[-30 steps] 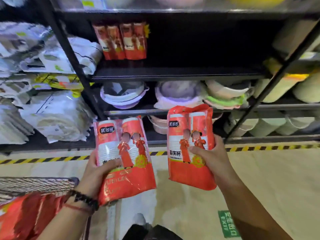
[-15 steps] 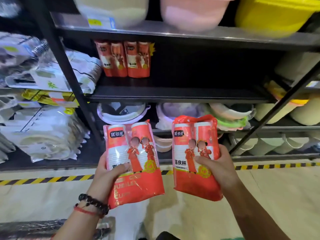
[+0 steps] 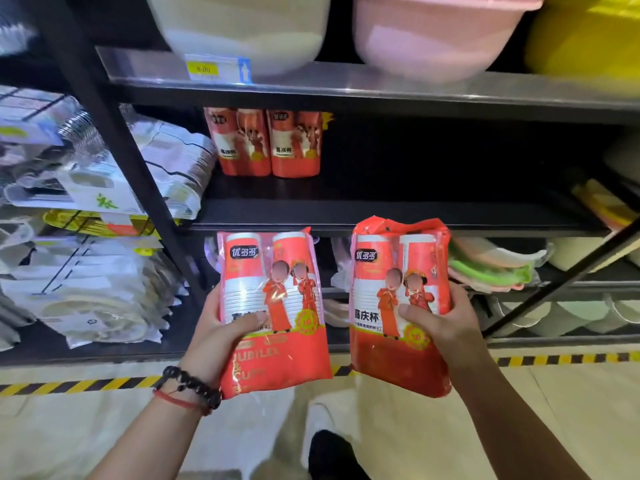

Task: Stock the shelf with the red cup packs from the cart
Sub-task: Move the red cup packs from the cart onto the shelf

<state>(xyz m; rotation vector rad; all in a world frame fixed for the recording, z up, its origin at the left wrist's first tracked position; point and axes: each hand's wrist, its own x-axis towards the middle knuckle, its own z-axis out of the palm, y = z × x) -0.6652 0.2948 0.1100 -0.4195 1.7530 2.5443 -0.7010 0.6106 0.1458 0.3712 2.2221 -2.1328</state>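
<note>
Head view: two red cup packs were in hand, held upright side by side in front of the shelf unit, not touching each other. Left pack point(image 3: 273, 313) was gripped by the left hand point(image 3: 221, 336) from its left edge, thumb point(image 3: 254, 320) pressed flat across the front near the middle, the other fingers behind and out of sight. Right pack point(image 3: 398, 306) was gripped by the right hand point(image 3: 446, 327) from its right edge, thumb point(image 3: 414, 311) across the front, fingers wrapped round the back; its top was crumpled. Both grips were clamped tight on the plastic, no gap visible.

Two more red packs point(image 3: 268, 143) stood upright, touching, at the left end of the dark middle shelf point(image 3: 398, 209), above and behind the held ones. The rest of that shelf surface looked bare and dark.

Left wrist wore a black bead bracelet point(image 3: 188, 386) and a red string point(image 3: 176, 401). The top shelf carried a white basin point(image 3: 242, 26), a pink basin point(image 3: 436, 29) and a yellow one point(image 3: 585, 39), with a yellow price tag point(image 3: 202, 68) on its edge. Bagged paper plates point(image 3: 93, 306) were stacked in the bay to the left. Yellow-black floor tape point(image 3: 69, 386) ran along the shelf base. A dark shoe point(image 3: 329, 452) showed below.
</note>
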